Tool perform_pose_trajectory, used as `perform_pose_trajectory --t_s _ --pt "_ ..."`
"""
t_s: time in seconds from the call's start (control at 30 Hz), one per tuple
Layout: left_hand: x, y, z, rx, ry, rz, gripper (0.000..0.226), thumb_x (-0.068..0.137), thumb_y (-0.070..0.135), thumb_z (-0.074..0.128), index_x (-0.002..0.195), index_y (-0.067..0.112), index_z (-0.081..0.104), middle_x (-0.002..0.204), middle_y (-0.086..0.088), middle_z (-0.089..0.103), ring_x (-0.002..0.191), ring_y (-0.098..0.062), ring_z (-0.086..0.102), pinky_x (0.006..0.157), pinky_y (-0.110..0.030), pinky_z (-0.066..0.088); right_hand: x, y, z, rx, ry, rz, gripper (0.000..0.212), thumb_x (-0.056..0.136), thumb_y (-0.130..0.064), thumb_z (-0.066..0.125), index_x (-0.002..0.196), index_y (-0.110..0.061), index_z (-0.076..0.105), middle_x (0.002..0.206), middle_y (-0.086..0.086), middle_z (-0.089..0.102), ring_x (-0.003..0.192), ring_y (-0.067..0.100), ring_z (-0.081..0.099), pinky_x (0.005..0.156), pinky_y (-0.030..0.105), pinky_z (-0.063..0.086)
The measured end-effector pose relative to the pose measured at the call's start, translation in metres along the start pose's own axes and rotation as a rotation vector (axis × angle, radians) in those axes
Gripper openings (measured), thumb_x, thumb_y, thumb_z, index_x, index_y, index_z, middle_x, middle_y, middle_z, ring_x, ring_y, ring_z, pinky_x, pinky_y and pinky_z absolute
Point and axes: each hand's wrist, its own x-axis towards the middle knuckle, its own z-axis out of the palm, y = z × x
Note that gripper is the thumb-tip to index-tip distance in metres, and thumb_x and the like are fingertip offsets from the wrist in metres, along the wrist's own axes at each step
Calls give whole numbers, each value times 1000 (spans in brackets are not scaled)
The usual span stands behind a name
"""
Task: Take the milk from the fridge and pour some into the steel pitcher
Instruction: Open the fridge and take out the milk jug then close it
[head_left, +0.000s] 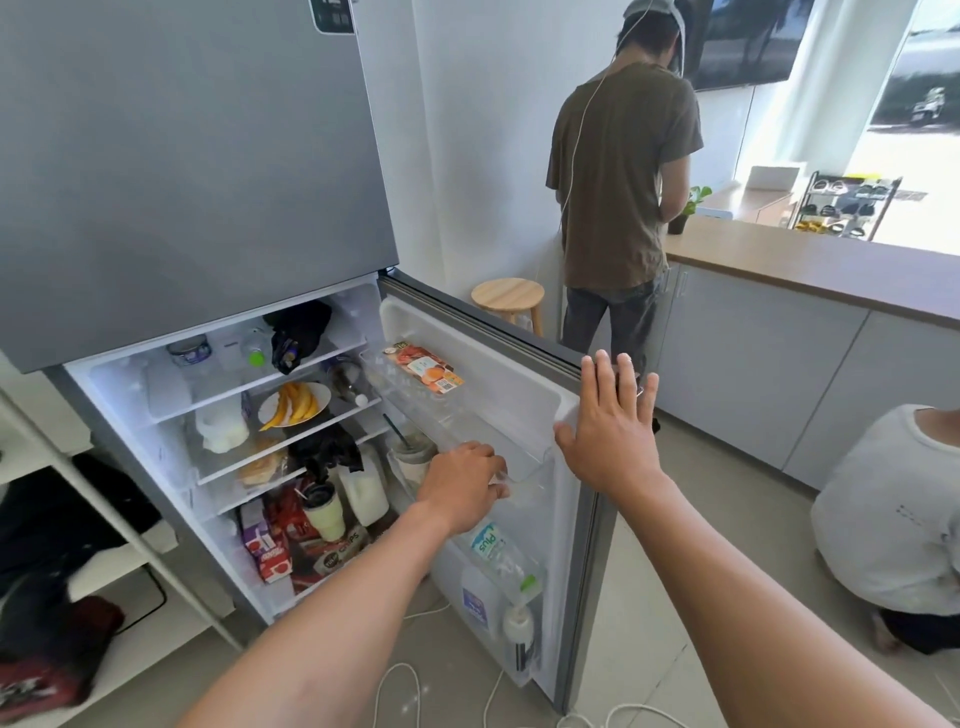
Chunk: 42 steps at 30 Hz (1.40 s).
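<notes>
Low inside the open fridge (182, 156), spotting the white milk jug (363, 493), untouched, just left of the left hand (460, 483). Curled knuckles-up at the clear door bin (537, 475), grip impossible to tell. Further right, pressing the right hand (610, 431) flat against the door (519, 364) edge, fingers straight and spread.

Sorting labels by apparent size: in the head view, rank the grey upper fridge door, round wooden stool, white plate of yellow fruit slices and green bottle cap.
1. Grey upper fridge door
2. Round wooden stool and white plate of yellow fruit slices: look alike, stool farther away, so unranked
3. Green bottle cap
</notes>
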Motion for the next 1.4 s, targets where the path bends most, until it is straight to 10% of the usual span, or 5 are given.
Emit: perform_pose_trajectory --t_s 0.23,0.7,1.4 --pt "-53 -25 37 -300 84 -129 83 99 20 49 156 30 -10 163 6 -23 152 -16 -13 120 -34 13 -62 -33 64 316 389 -9 58 89 -27 54 140 -7 35 148 22 25 141 41 22 116 52 19" --pt "-123 -99 165 -384 -404 -347 69 99 30 49 157 18 13 158 -10 29 142 -31 34 114 -37 31 -112 -78 192 424 -463 168 48 96 -32 49 139 -17 33 141 5 42 129 28 41 105 41 36" --pt "-30 -172 342 -745 -540 -495 77 95 40 58 156 19 15 143 -13 44 125 -33 52 102 -42 42 -3 -104 338 68 -559 -217 71 87 -38 62 147 -25 26 156 13 25 142 35 26 114 55 28"
